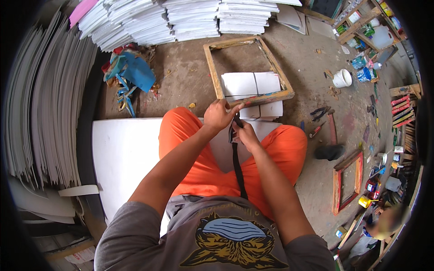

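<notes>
A bare wooden frame [209,67], its rails stained with paint, stands in front of me around a bundle of white paper [246,84] tied with dark cord. My left hand [218,115] is closed on the frame's near left corner, the thumb along the near rail. Just right of it and lower, my right hand [246,135] has its fingers closed around a black strap [238,169]. That strap runs down over my lap to my waist. Its upper end, near the left hand, is partly hidden by my fingers.
Tall paper stacks [194,18] line the back, and sheets [54,99] stand at left. Blue scraps [135,70] lie on the floor. To the right are a hammer [332,128], pliers [320,112], a white bucket [342,78], a red frame [348,183] and crowded shelves.
</notes>
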`<state>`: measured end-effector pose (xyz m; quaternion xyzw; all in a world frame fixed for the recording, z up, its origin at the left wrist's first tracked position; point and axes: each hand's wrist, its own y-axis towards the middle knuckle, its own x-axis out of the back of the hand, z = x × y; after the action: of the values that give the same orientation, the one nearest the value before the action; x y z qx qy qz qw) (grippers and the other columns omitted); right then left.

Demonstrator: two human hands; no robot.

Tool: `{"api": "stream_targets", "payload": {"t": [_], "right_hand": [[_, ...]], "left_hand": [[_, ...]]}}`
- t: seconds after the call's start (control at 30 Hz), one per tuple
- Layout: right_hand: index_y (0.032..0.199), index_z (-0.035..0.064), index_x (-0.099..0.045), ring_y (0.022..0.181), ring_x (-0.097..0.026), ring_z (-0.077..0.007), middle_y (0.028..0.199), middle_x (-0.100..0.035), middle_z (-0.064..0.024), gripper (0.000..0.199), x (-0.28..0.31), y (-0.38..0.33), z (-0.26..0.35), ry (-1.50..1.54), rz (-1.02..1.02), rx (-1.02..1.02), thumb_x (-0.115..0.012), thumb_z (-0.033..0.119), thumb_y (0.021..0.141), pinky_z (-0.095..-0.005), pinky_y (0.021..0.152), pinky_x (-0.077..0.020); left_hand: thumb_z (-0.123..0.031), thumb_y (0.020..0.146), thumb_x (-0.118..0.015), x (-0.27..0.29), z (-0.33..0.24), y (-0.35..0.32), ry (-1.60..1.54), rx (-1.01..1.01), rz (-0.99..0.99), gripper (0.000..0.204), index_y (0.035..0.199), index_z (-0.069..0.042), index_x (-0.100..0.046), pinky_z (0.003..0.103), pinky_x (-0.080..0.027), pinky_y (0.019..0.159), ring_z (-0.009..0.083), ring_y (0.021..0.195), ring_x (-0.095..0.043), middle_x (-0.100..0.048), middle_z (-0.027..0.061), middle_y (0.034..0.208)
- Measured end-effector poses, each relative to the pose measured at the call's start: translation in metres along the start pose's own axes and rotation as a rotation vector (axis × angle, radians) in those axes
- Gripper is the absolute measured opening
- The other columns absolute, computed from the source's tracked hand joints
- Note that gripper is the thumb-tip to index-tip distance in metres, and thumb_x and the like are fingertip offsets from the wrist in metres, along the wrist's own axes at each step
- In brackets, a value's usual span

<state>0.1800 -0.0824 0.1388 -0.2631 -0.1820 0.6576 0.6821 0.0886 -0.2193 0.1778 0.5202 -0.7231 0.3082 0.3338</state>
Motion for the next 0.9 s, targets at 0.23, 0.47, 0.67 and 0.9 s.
{"api": "stream_targets", "payload": {"t": [0.23, 0.47, 0.67, 0.9], "right_hand": [[0.105, 0.0013, -0.06, 0.077, -0.066, -0.0157, 0.089, -0.066, -0.0071, 0.037, -0.025, 0.015, -0.013, -0.307, 0.155, 0.153, -0.078, 0.029, 0.089, -0.0315, 0.066, -0.054], [0.116, 0.0087, -0.065, 0.104, -0.068, -0.0315, 0.108, -0.07, -0.0126, 0.029, -0.035, 0.013, -0.058, -1.436, 0.335, 0.264, -0.068, 0.021, 0.089, -0.0444, 0.088, -0.056], [0.118, 0.0174, -0.066, 0.115, -0.064, -0.0305, 0.12, -0.065, -0.0098, 0.027, -0.034, 0.022, -0.063, -1.576, 0.496, 0.372, -0.062, 0.018, 0.091, -0.0455, 0.088, -0.0565], [0.114, 0.0157, -0.067, 0.114, -0.063, -0.0299, 0.117, -0.065, -0.0089, 0.023, -0.026, 0.026, -0.07, -1.539, 0.55, 0.422, -0.062, 0.02, 0.092, -0.0463, 0.088, -0.0562]], "left_hand": [[-0.042, 0.087, -0.08, 0.008, 0.032, -0.018, -0.44, 0.206, -0.033, 0.046, 0.089, 0.004, -0.076, 0.034, -0.054, 0.061, 0.0171, 0.065, -0.07, -0.073, 0.0135, 0.072], [-0.037, 0.089, -0.078, 0.025, 0.063, -0.012, -0.616, 0.25, -0.051, 0.038, 0.085, 0.001, -0.076, 0.035, -0.052, 0.057, 0.0156, 0.056, -0.066, -0.069, 0.0111, 0.063], [-0.034, 0.089, -0.078, 0.025, 0.058, -0.015, -0.632, 0.268, -0.12, 0.037, 0.081, 0.002, -0.076, 0.032, -0.052, 0.057, 0.0131, 0.057, -0.066, -0.072, 0.0094, 0.066], [-0.038, 0.088, -0.079, 0.011, 0.07, -0.009, -0.617, 0.263, -0.109, 0.039, 0.085, 0.001, -0.077, 0.033, -0.053, 0.06, 0.015, 0.062, -0.069, -0.073, 0.0113, 0.07]]}}
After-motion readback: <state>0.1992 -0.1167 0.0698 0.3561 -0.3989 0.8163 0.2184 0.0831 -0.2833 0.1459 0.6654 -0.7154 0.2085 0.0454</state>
